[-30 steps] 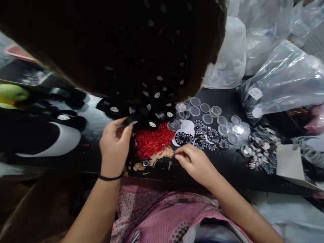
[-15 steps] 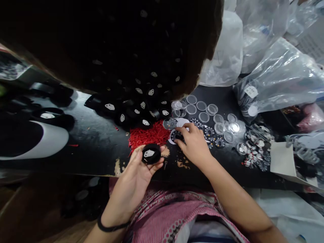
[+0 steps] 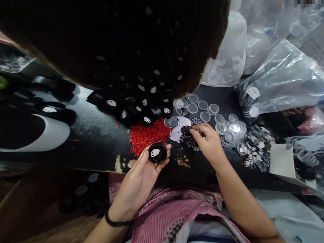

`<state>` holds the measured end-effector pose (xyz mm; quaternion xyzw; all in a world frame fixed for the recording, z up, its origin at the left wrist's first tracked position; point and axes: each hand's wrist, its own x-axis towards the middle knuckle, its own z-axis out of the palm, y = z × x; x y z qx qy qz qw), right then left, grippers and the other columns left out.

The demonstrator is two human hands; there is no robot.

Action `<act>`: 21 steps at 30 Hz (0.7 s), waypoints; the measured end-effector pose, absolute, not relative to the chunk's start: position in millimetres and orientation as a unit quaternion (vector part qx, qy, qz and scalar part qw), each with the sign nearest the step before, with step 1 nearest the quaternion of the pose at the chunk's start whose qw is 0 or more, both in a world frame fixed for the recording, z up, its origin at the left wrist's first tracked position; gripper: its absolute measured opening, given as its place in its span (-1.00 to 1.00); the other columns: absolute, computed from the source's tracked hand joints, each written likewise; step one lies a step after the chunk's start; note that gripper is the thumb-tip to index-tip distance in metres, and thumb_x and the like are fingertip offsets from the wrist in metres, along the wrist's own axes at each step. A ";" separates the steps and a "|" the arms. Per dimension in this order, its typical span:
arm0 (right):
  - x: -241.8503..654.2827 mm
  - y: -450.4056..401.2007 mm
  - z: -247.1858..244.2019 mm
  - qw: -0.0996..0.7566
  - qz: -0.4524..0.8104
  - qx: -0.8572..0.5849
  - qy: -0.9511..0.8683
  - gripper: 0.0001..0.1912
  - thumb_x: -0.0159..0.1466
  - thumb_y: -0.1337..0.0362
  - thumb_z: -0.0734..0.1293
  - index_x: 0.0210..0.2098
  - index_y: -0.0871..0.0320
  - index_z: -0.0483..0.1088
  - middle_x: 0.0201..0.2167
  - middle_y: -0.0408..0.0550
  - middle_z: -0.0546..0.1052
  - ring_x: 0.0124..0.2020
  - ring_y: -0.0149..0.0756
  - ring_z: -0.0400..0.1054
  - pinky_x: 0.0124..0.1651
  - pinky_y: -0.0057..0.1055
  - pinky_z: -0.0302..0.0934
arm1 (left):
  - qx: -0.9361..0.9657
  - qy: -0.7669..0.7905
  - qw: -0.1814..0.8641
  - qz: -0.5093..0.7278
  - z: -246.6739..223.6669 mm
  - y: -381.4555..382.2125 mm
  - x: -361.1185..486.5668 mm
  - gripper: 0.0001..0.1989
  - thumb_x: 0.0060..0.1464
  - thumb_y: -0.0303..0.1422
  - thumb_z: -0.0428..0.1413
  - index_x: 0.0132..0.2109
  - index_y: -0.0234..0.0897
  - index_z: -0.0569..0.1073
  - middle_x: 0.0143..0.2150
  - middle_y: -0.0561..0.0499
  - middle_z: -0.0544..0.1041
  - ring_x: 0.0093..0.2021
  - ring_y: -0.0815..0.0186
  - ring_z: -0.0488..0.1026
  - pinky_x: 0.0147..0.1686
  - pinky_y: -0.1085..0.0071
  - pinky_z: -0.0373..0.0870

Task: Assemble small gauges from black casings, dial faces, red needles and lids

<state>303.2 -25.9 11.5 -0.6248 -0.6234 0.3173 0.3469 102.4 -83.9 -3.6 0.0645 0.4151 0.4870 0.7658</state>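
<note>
In my left hand (image 3: 145,175) is a round black cup-like housing (image 3: 157,152) with a white plate inside, its open side facing up. My right hand (image 3: 206,140) pinches a black printed dial disc (image 3: 186,130) at its edge, lifted a little above other black dials (image 3: 193,143). White paper discs (image 3: 177,132) lie beside these dials, partly under them. A pile of short red sticks (image 3: 149,135) lies just beyond the left hand. Clear round lens covers (image 3: 205,116) are spread past my right hand.
A big dark container (image 3: 121,47) spills black housings (image 3: 126,114) onto the black table (image 3: 93,155). Clear plastic bags (image 3: 280,81) stand at the right, behind small loose parts (image 3: 255,152) and an open white box (image 3: 283,160). A white cylinder (image 3: 58,133) lies at left.
My right hand has picked up a black dial disc from the pile and moved slightly right. The left hand has shifted a little right, tipping the housing's open side more upward.
</note>
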 end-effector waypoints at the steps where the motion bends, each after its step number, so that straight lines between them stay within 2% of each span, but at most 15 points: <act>1: 297.8 -30.3 12.1 0.355 0.365 -0.613 -0.603 -0.86 0.26 0.22 0.33 -0.28 0.13 0.49 -0.36 -0.11 0.47 -0.35 -0.32 0.34 -0.22 -0.36 0.21 | 0.061 0.407 0.769 0.489 -2.1 -83.0 103.8 -0.63 0.23 -0.11 0.11 -0.03 -0.30 0.57 0.07 -0.21 0.59 0.06 0.15 0.53 -0.03 0.33 0.53; 4: 282.5 -41.7 12.8 0.336 0.504 -0.565 -0.560 -0.68 0.23 0.29 0.32 -0.02 0.11 0.45 -0.42 -0.19 0.44 -0.42 -0.36 0.31 -0.31 -0.41 0.22 | 0.075 0.409 0.749 0.516 0.9 -79.6 106.0 -0.61 0.23 -0.05 0.08 -0.03 -0.23 0.58 0.06 -0.13 0.61 -0.05 0.23 0.57 -0.08 0.37 0.55; 6: 276.7 -45.6 14.2 0.324 0.525 -0.553 -0.561 -0.58 0.23 0.33 0.30 0.09 0.08 0.41 -0.42 -0.20 0.44 -0.43 -0.37 0.29 -0.32 -0.41 0.21 | 0.093 0.435 0.717 0.537 1.3 -78.0 106.4 -0.63 0.24 -0.07 0.08 -0.02 -0.22 0.58 0.06 -0.11 0.60 -0.02 0.26 0.56 -0.08 0.41 0.53; 11: 264.2 -48.5 25.4 0.351 0.464 -0.566 -0.584 -0.82 0.29 0.30 0.30 -0.14 0.08 0.50 -0.32 -0.15 0.53 -0.29 -0.34 0.39 -0.18 -0.38 0.25 | 0.125 0.454 0.711 0.522 2.7 -81.4 112.0 -0.69 0.22 -0.19 0.15 0.06 -0.14 0.56 0.10 -0.05 0.58 0.12 0.19 0.49 0.05 0.32 0.49; 15: 252.1 -51.7 32.2 0.352 0.415 -0.580 -0.607 -0.97 0.29 0.32 0.31 -0.29 0.11 0.40 -0.30 -0.13 0.52 -0.22 -0.31 0.41 -0.13 -0.37 0.25 | 0.156 0.463 0.717 0.497 4.3 -86.1 117.9 -0.68 0.17 -0.19 0.21 0.07 -0.01 0.56 0.21 0.05 0.51 0.27 0.15 0.36 0.15 0.30 0.43; 18: 252.2 -51.1 33.4 0.308 0.407 -0.600 -0.616 -0.93 0.28 0.30 0.32 -0.34 0.10 0.32 -0.35 -0.15 0.49 -0.28 -0.32 0.39 -0.21 -0.38 0.23 | 0.196 0.487 0.703 0.479 -1.0 -88.2 116.0 -0.65 0.14 -0.16 0.23 0.08 0.03 0.55 0.22 0.08 0.50 0.31 0.13 0.30 0.20 0.30 0.37; 21: 257.3 -47.7 33.0 0.265 0.427 -0.608 -0.615 -0.86 0.27 0.28 0.33 -0.39 0.10 0.27 -0.43 -0.21 0.45 -0.37 -0.36 0.35 -0.29 -0.40 0.19 | 0.238 0.487 0.698 0.468 -9.0 -89.9 111.0 -0.65 0.16 -0.17 0.21 0.10 0.06 0.54 0.25 0.09 0.47 0.31 0.12 0.30 0.16 0.30 0.41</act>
